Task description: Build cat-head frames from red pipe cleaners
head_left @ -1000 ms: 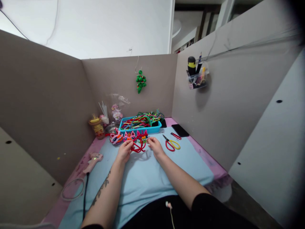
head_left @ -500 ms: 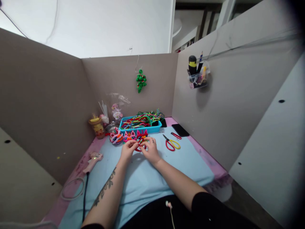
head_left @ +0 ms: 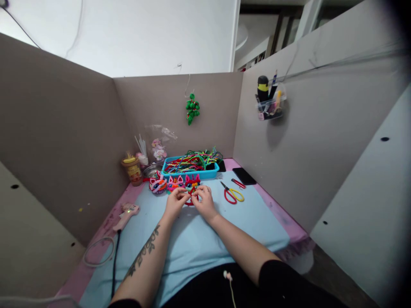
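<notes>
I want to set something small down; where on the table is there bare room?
Blue cloth shows bare between the right forearm and scissors, between the forearms, and between the left forearm and glue gun. Crowded at the back: the tray, figures before it, then left hand and right hand holding a red piece.

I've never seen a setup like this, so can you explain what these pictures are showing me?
There is no machine here: a person's bare left hand and right hand pinch a bent red fuzzy piece above a light blue cloth. The view comes from a camera worn on the head, looking forward and down. Just beyond sit three fuzzy figures, then a blue tray heaped with coloured strands. Scissors, a small red tool and what looks like a phone lie to the right; a pink corded tool lies left.
</notes>
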`<state>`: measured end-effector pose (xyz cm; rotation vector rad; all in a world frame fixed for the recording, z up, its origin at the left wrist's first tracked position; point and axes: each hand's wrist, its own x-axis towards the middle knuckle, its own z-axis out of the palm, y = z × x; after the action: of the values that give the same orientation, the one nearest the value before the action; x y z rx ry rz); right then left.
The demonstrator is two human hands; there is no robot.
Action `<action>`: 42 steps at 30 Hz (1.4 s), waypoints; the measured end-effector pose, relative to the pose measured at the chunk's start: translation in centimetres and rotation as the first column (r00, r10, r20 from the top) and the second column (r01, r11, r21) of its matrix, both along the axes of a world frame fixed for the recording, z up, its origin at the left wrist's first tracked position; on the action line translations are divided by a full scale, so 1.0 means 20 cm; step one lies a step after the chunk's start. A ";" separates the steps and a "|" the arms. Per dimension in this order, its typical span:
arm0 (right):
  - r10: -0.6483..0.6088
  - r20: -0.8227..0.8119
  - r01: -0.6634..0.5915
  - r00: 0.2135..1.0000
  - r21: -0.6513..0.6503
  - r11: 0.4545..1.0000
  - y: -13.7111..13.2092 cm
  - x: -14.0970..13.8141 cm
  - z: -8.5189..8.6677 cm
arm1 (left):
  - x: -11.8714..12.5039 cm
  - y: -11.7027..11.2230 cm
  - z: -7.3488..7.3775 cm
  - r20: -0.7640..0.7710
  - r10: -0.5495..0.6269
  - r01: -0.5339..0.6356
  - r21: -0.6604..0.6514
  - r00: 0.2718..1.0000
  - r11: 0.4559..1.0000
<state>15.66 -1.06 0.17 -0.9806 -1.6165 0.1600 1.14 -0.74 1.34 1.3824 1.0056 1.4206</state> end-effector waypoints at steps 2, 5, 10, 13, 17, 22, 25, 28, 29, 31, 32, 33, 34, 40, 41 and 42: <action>0.006 0.015 -0.006 1.000 0.003 1.000 0.00 0.00 -0.01 | 0.01 0.00 0.00 -0.008 0.000 0.000 0.018 1.000 1.000; 0.020 0.033 -0.020 0.999 0.005 1.000 0.00 -0.01 -0.01 | 0.01 -0.01 0.01 -0.015 -0.004 0.004 0.038 1.000 0.999; 0.065 0.062 -0.066 0.996 0.013 0.998 -0.01 0.00 0.00 | 0.00 0.00 0.01 -0.012 -0.020 0.021 0.052 1.000 0.998; 0.085 0.071 -0.087 0.994 0.029 0.996 -0.02 0.00 0.01 | 0.00 0.00 0.01 -0.010 -0.039 0.039 0.052 0.999 0.998; 0.102 0.128 -0.112 0.987 0.077 0.991 -0.03 0.02 0.02 | 0.00 -0.01 0.01 -0.017 -0.084 0.085 0.043 0.996 0.996; 0.123 0.165 -0.134 0.979 0.058 0.989 -0.03 0.04 0.02 | -0.01 -0.01 0.02 -0.033 -0.114 0.115 0.031 0.993 0.993; 0.141 0.178 -0.147 0.974 0.023 0.989 -0.02 0.05 0.03 | -0.01 -0.01 0.02 -0.046 -0.115 0.116 0.028 0.992 0.993; 0.161 0.184 -0.163 0.970 -0.008 0.987 -0.01 0.05 0.03 | -0.01 -0.02 0.02 -0.069 -0.118 0.119 0.024 0.991 0.993; 0.162 0.184 -0.162 0.970 -0.015 0.987 0.00 0.05 0.03 | -0.02 -0.02 0.02 -0.080 -0.120 0.122 0.024 0.990 0.992; 0.154 0.185 -0.153 0.971 -0.019 0.988 0.00 0.05 0.03 | -0.02 -0.02 0.01 -0.108 -0.121 0.125 0.029 0.987 0.992; 0.146 0.189 -0.145 0.971 -0.016 0.989 0.00 0.06 0.03 | -0.02 -0.02 0.01 -0.124 -0.119 0.124 0.035 0.985 0.992; 0.137 0.193 -0.137 0.972 -0.013 0.990 0.00 0.06 0.02 | -0.02 -0.02 0.00 -0.140 -0.113 0.120 0.043 0.984 0.992; 0.130 0.199 -0.130 0.971 -0.009 0.991 0.00 0.05 0.02 | -0.02 -0.01 0.00 -0.156 -0.104 0.114 0.053 0.982 0.992; 0.136 0.162 -0.130 0.977 -0.051 0.990 0.01 0.05 0.00 | -0.02 0.00 -0.02 -0.195 -0.032 0.055 0.117 0.980 0.992; 0.146 0.140 -0.138 0.979 -0.067 0.988 0.01 0.05 0.00 | -0.02 0.00 -0.02 -0.191 -0.027 0.051 0.122 0.981 0.991; 0.156 0.120 -0.146 0.980 -0.082 0.986 0.01 0.05 0.00 | -0.02 -0.01 -0.02 -0.185 -0.025 0.048 0.123 0.982 0.991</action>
<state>16.65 -0.89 0.15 -0.9388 -1.8133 0.2668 0.83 -0.85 0.94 1.6413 1.0144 1.3691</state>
